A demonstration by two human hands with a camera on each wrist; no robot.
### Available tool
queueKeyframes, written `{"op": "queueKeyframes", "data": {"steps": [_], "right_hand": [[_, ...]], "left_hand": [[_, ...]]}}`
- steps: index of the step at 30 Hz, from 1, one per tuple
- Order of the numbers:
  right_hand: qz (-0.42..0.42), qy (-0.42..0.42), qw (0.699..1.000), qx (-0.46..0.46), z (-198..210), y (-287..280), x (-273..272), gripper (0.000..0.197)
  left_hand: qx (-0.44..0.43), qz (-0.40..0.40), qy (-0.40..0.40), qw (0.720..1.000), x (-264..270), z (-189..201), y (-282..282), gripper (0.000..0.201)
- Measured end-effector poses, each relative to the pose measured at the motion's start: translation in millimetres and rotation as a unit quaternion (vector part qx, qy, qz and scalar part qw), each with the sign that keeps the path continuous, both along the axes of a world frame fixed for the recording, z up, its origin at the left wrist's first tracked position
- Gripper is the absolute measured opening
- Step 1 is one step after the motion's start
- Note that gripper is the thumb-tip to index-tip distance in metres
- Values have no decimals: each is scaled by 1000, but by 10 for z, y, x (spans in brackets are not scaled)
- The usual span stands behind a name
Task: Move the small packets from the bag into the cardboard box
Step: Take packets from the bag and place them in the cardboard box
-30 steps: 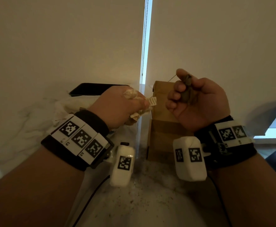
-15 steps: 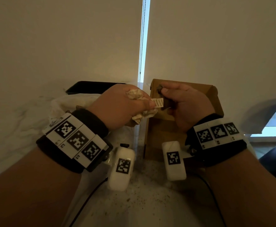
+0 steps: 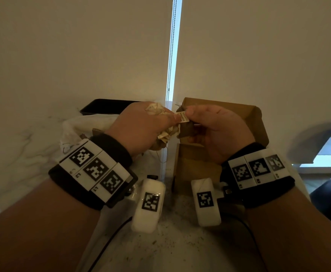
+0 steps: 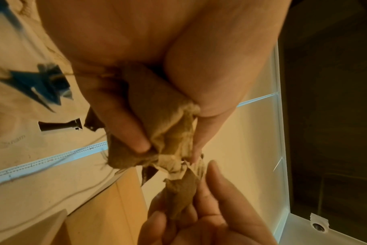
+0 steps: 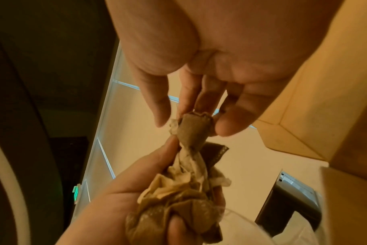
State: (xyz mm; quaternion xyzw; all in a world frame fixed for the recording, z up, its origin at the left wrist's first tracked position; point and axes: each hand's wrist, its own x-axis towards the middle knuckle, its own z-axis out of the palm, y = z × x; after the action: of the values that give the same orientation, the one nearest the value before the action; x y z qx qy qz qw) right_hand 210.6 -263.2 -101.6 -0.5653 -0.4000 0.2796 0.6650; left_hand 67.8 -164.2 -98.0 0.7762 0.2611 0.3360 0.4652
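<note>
My left hand (image 3: 145,124) grips a crumpled bundle of small beige and brown packets (image 3: 167,132) just left of the open cardboard box (image 3: 256,122). My right hand (image 3: 209,124) meets it and pinches one brown packet (image 5: 195,131) with its printed paper tag (image 3: 184,117) between thumb and fingers. That packet still touches the bundle (image 5: 184,190) in the left hand (image 5: 119,199). The white bag (image 3: 86,126) lies slumped behind my left wrist. What the box holds inside is hidden by my right hand.
A flat black tray (image 3: 105,107) sits by the wall behind the bag. A bead chain (image 3: 170,55) hangs along the bright gap between two blinds. The marble top (image 3: 170,252) in front is strewn with crumbs, and a cable (image 3: 105,246) crosses it.
My right hand came down from a raised position, passed over the box and moved left to the bundle, where it now pinches a packet. The left hand stayed almost still.
</note>
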Motion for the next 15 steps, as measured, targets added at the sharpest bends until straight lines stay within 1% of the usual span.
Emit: {"op": "queueKeyframes", "data": {"steps": [1, 4, 7, 9, 10, 11, 13, 14, 15], "right_hand": [[4, -14, 1000, -3, 2, -23, -6, 5], [-14, -30, 999, -30, 46, -76, 33, 11], [-38, -24, 997, -59, 176, -144, 129, 16], [-61, -57, 992, -93, 285, -210, 188, 13], [-78, -103, 984, -123, 346, -235, 202, 11], [-95, -168, 968, -160, 409, -246, 211, 9], [-102, -273, 928, -231, 519, -206, 194, 8], [-96, -300, 913, -259, 548, -150, 180, 7], [-85, -313, 900, -292, 562, -78, 171, 7]], "left_hand": [[-8, -5, 2, 1000, -14, 3, -14, 30], [-8, -23, 23, 999, -32, 11, -45, 28], [2, -33, 41, 999, -22, 19, -72, 22], [18, -35, 59, 997, -18, 16, -102, 22], [29, -34, 69, 997, -12, 7, -102, 23], [34, -35, 84, 995, 1, -6, -97, 24], [28, -34, 115, 992, -6, -5, -101, 24], [36, -39, 139, 989, -20, -2, -115, 23], [27, -44, 140, 989, -26, 7, -137, 22]]}}
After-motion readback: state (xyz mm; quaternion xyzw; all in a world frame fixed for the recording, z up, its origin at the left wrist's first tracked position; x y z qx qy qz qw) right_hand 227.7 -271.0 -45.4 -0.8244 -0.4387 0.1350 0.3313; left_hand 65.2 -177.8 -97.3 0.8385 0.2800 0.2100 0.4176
